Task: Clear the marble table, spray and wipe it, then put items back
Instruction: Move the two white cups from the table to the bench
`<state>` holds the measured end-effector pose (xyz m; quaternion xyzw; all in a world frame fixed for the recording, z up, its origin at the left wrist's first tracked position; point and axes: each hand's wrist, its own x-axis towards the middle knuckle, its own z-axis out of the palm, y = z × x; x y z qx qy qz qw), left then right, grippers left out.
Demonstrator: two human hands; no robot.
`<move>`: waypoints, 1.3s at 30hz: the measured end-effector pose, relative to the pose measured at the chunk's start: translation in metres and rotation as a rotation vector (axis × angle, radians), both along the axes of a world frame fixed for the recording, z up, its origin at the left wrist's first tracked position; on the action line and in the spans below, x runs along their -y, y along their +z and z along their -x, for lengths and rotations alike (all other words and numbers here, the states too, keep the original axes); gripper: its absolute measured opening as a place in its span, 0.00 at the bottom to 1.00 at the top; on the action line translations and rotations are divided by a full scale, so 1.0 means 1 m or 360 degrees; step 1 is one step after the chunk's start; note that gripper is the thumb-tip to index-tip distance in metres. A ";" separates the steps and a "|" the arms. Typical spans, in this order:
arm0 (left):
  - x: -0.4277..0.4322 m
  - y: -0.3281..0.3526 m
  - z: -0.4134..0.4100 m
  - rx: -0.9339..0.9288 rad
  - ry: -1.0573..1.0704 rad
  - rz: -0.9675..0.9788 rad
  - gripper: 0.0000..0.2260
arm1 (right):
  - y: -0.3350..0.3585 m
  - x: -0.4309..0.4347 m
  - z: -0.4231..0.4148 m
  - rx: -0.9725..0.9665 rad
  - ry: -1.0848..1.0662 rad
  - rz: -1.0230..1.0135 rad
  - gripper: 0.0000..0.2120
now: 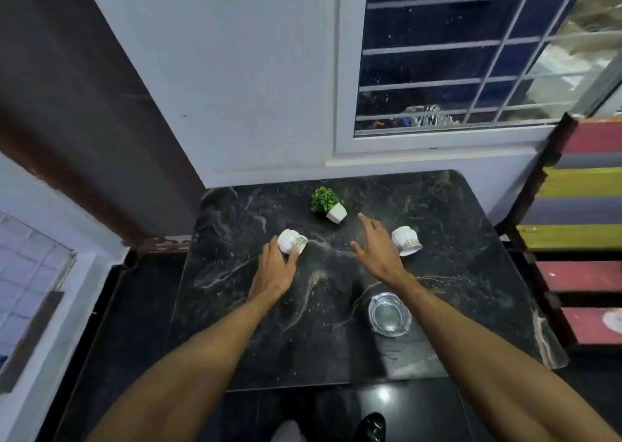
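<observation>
Head camera looks down on a dark marble table [235, 324] with pale veins, set against a white wall below a barred window [437, 54]. Coloured wooden slats [579, 186] run along the table's right side. Both bare forearms reach in over the near edge.

The left hand [274, 268] is at the table's left-middle, its fingers curled round a white cup [290, 241] that is tilted with its mouth turned to the right. The right hand [377, 250] hovers over the middle of the table, fingers straight and spread, holding nothing.

A clear glass ashtray [388, 313] sits near the front edge, under the right forearm. A second white cup [405, 239] stands just beside the right hand, on its right. A small green plant in a white pot [328, 204] leans at the back, between the two cups.
</observation>
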<state>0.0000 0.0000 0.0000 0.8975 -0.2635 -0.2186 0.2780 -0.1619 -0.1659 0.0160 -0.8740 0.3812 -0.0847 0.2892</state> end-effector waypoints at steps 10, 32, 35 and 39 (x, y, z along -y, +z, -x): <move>0.073 -0.042 -0.034 -0.0570 0.0853 0.0002 0.37 | -0.049 0.046 0.026 -0.0206 -0.0427 0.0122 0.26; 0.113 -0.069 0.008 -0.0339 0.0563 0.0485 0.33 | -0.090 0.118 0.028 -0.0040 -0.0731 -0.0104 0.26; 0.132 -0.057 0.038 -0.0390 0.0258 0.0689 0.32 | -0.084 0.122 0.055 0.0382 -0.0878 -0.0344 0.32; 0.177 -0.041 0.086 -0.0605 -0.0032 0.0800 0.36 | -0.070 0.140 0.104 0.0878 -0.1108 -0.0637 0.36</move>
